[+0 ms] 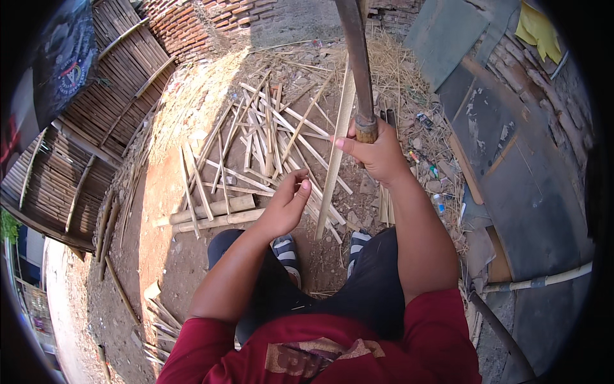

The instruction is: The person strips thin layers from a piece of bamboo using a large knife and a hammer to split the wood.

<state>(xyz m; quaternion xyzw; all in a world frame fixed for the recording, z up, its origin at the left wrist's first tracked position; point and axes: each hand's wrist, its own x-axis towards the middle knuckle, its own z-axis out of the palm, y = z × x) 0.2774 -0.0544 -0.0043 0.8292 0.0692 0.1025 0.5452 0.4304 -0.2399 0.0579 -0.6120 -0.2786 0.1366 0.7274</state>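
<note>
While right hand grips machete, bamboo strip stands beside left fingers.

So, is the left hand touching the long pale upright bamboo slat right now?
Apart. The head view shows bare dirt between the left hand fingertips and the pale bamboo slat. The right hand grips the dark blade's wooden handle with its thumb against the slat.

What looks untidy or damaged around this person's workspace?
Split bamboo strips lie criss-crossed in a loose heap on the dirt, with straw scattered behind. The dark panel on the right has flaking, patchy paint.
</note>
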